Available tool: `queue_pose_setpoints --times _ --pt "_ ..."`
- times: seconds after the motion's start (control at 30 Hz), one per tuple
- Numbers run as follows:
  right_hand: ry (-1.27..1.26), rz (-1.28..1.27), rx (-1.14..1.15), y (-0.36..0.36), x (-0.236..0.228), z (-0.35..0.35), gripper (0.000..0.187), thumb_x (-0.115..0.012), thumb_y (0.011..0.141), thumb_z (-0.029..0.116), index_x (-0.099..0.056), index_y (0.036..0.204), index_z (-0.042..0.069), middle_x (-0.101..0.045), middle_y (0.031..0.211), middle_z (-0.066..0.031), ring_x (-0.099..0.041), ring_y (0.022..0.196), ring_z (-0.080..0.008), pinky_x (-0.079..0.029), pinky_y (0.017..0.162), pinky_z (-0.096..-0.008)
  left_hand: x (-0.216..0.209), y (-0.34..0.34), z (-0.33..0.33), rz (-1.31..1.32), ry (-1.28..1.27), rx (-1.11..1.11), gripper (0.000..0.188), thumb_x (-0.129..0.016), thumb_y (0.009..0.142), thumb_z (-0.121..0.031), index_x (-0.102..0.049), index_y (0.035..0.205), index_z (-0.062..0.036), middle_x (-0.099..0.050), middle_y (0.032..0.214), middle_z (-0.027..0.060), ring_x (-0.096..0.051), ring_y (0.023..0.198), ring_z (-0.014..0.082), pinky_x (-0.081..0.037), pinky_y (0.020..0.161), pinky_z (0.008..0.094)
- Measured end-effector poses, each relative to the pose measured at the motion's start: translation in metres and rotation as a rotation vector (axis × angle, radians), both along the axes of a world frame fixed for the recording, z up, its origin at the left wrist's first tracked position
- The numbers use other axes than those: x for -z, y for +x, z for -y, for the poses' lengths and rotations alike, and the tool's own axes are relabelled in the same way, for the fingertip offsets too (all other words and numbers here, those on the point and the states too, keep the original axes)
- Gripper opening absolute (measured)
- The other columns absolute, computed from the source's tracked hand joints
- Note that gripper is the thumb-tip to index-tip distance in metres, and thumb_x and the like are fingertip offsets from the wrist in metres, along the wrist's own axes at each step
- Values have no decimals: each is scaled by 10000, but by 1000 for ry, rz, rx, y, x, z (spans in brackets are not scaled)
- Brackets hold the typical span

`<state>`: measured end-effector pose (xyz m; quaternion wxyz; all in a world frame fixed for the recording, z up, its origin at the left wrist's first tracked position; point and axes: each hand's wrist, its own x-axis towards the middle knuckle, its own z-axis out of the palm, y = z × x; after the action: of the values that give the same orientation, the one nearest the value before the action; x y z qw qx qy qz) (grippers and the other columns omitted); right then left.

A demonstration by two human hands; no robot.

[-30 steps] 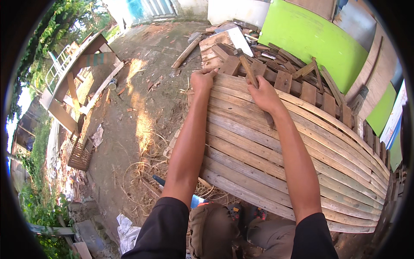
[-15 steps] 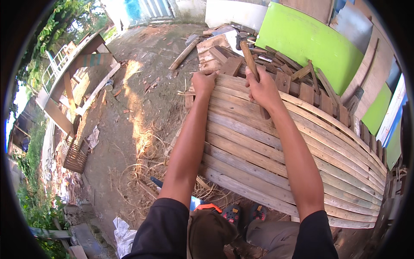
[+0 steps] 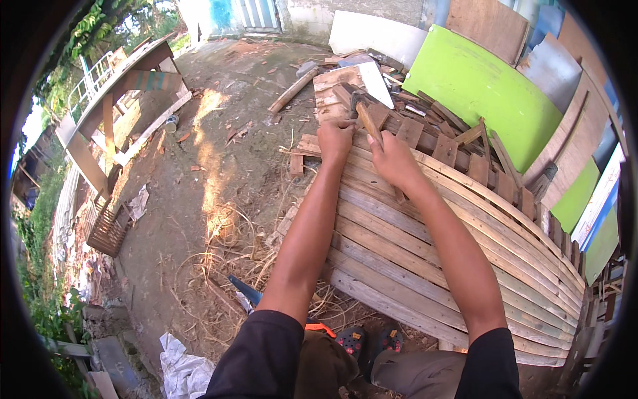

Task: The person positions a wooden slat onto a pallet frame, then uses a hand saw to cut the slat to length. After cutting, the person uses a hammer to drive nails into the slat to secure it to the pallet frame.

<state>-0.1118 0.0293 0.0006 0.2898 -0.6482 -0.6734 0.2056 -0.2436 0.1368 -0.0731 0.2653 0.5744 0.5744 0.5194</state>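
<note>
My right hand [image 3: 392, 159] is wrapped round the wooden handle of a hammer [image 3: 367, 121]. The hammer's dark head is at the far end of the handle, close beside my left hand. My left hand [image 3: 336, 138] is closed at the far left corner of a panel of long wooden slats [image 3: 399, 233]. Its fingers are pinched together at the slat ends, and what they hold, if anything, is hidden. Nail-like dots run along the slats, which spread out before me toward the right.
Wood scraps [image 3: 438, 136] are heaped beyond the panel, with a green board [image 3: 482, 93] leaning behind them. A saw [image 3: 246, 290] with a blue blade lies near my left forearm, amid dry fibres. A wooden frame [image 3: 126, 100] and a plastic crate [image 3: 103, 229] stand at the left.
The hammer has swung down and left, its head now close to my left hand. The whole view has shifted slightly; my left hand stays at the panel's corner.
</note>
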Motion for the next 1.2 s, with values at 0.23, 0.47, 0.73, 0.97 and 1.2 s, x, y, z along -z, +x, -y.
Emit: queue_pose_setpoints --times 0.23,0.47,0.73,0.97,1.2 --pt "53 -15 38 2 -11 1 469 -460 1045 341 -587 1092 -108 -666 1001 -355 -642 989 -515 -501 879 -550 -2 3 -2 -4 -13 0 213 -819 774 -214 -809 935 -75 -733 833 223 -735 796 349 -558 790 406" --pt "23 4 37 3 -9 -1 465 -462 1045 350 -591 1104 -93 -661 1009 -357 -637 994 -515 -497 872 -549 -4 1 2 23 -22 10 209 -819 775 -212 -810 934 -77 -735 815 214 -739 771 331 -562 769 400" --pt "-63 -7 -4 13 -7 -5 450 -478 1039 354 -601 1037 -78 -670 981 -329 -648 947 -497 -505 849 -530 -6 3 1 -5 -37 -1 204 -820 773 -197 -812 945 -87 -743 808 193 -736 738 293 -559 741 370" --pt "54 -445 168 13 5 8 363 -471 1052 338 -568 1044 -12 -567 686 -94 -528 495 -179 -452 478 -366 9 -23 -18 365 -238 285 301 -816 794 -189 -788 1051 -34 -757 995 123 -684 958 226 -534 830 379" --pt "-169 -774 186 15 -11 28 415 -454 1070 398 -512 1204 11 -486 669 -27 -431 444 -96 -406 419 -288 27 -30 -52 436 -598 250 489 -764 901 -340 -665 1248 -9 -679 1211 172 -655 1067 302 -510 913 404"
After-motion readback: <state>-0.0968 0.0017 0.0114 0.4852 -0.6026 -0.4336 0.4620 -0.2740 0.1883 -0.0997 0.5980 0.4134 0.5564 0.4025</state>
